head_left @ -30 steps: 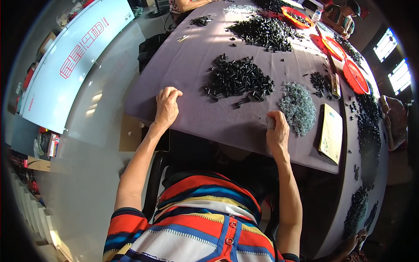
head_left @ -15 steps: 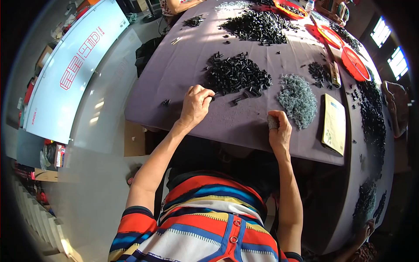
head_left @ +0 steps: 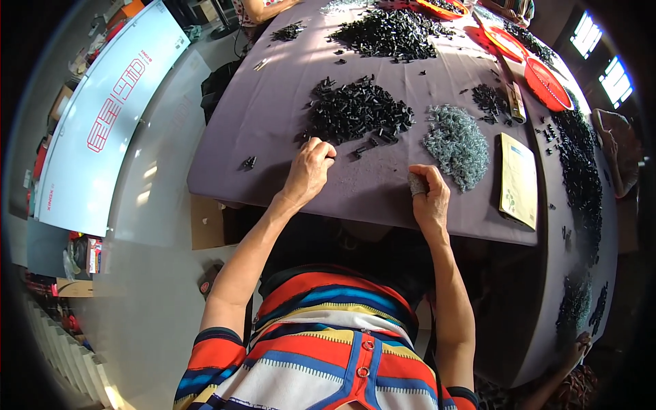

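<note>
My left hand (head_left: 309,171) is closed in a pinch just below a pile of small black plastic pieces (head_left: 359,109); what sits between its fingertips is too small to make out. To the right, over the near table edge, my right hand (head_left: 432,198) has its fingers curled together. A greyish wrap (head_left: 415,184) covers one of its fingers, and anything gripped there is hidden. Beyond this hand lies a heap of small, translucent grey-green pieces (head_left: 458,147). A few loose black pieces (head_left: 249,163) rest left of my left hand.
A yellowish packet (head_left: 518,181) lies right of the grey-green heap. Farther off are a larger black pile (head_left: 386,34) and red baskets (head_left: 549,85). Other people sit around the purple-grey cloth-covered table (head_left: 239,130). A white printed panel (head_left: 102,137) stands at left.
The view has shifted slightly, so the table sits a little higher and farther left. My left hand has turned slightly, its fingertips now less visible. My right hand stays closed near the edge.
</note>
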Demonstrator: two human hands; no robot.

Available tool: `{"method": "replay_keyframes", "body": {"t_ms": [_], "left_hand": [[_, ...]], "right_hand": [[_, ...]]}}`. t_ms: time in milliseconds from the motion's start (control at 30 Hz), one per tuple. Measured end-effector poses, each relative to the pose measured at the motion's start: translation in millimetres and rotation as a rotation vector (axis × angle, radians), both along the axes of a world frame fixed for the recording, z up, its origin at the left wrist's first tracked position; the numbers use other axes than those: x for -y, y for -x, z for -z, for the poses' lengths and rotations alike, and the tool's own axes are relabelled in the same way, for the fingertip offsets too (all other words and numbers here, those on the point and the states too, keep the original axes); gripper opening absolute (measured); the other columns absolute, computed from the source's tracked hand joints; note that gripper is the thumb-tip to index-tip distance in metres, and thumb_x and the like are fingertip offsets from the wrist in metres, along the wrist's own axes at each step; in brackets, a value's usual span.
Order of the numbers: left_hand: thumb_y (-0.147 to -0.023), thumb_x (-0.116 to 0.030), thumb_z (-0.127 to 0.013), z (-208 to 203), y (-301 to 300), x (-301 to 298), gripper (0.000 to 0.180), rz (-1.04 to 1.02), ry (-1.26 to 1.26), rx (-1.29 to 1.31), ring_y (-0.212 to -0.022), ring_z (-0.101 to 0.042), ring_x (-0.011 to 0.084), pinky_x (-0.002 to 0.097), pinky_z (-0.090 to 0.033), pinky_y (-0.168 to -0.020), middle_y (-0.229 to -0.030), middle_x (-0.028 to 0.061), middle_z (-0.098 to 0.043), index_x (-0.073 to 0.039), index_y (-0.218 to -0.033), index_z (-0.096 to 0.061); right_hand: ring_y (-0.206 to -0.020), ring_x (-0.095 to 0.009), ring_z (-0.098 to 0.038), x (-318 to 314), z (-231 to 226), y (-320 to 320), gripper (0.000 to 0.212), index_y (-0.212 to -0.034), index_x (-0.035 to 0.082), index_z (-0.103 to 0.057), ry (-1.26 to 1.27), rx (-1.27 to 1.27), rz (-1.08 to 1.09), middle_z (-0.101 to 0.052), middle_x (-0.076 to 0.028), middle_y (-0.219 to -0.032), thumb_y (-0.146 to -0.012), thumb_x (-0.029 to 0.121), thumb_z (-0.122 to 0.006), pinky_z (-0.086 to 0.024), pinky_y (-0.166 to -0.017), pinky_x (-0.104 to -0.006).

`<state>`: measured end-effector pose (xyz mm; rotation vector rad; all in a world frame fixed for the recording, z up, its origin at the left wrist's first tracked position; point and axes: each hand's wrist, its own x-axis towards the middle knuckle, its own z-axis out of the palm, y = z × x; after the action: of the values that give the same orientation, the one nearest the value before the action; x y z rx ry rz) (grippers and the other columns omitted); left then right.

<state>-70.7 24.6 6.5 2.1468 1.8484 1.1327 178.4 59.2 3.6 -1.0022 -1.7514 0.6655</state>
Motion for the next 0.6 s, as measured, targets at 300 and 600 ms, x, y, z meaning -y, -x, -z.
{"method": "replay_keyframes", "body": {"t_ms": [300, 600], "left_hand": [[-0.089, -0.006, -0.054, -7.8, -52.7, 23.0, 0.016, 0.157, 0.313, 1.206, -0.061, -0.047, 0.0019, 0.0164, -0.04, -0.057, -0.077, -0.0008, -0.057, -0.007, -0.103, -0.061], [-0.086, -0.007, -0.059, -6.9, -69.8, 33.9, 0.014, 0.159, 0.456, 1.708, -0.065, -0.055, 0.0064, 0.0205, -0.045, -0.061, -0.08, 0.0028, -0.062, -0.006, -0.099, -0.061]], "right_hand": [[-0.073, -0.016, -0.058, 22.5, -9.8, 16.8, 0.028, -0.093, 0.002, -0.06, 0.121, -0.03, -0.125, -0.06, -0.007, -0.083, -0.069, -0.014, -0.056, -0.046, -0.067, -0.0254], [-0.075, -0.018, -0.064, 48.2, -24.8, 37.7, 0.026, -0.092, 0.001, -0.059, 0.089, -0.125, -0.19, -0.063, -0.009, -0.086, -0.07, -0.011, -0.062, -0.051, -0.068, -0.0266]]}}
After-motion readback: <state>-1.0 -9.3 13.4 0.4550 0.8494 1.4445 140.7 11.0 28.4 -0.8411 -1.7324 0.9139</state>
